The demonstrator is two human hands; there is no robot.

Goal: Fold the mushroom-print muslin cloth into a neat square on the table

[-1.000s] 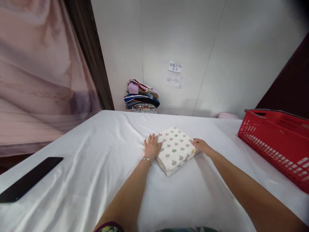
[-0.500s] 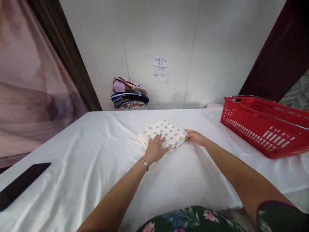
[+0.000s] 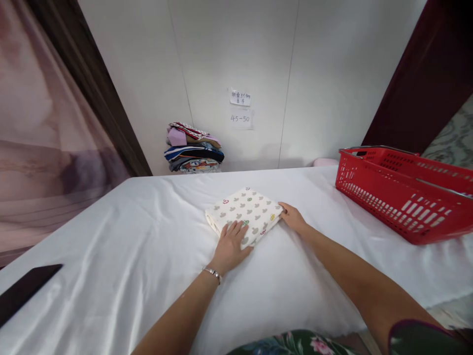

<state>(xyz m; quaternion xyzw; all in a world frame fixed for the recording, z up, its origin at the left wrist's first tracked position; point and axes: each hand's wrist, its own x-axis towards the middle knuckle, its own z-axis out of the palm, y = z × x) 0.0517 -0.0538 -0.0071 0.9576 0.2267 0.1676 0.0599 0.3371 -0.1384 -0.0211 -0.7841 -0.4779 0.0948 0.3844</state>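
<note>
A folded white cloth (image 3: 236, 209) printed with grey, red, green and yellow mouse-head shapes lies on the white-covered table. My left hand (image 3: 229, 246) rests flat on its near edge, fingers stretched out and spread. At the cloth's right corner, my right hand (image 3: 291, 216) grips the folded layers, its fingers partly hidden by them. A bracelet (image 3: 213, 274) circles my left wrist.
A pile of folded clothes (image 3: 194, 150) stands at the table's back edge by the wall. On the right is a red plastic basket (image 3: 391, 192) with metal handles. A dark flat object (image 3: 29, 288) lies at the left. Paper notes (image 3: 241, 118) hang on the wall.
My left hand has slid from the middle of the cloth toward its near edge. My right hand stays at the right corner. The view has shifted slightly.
</note>
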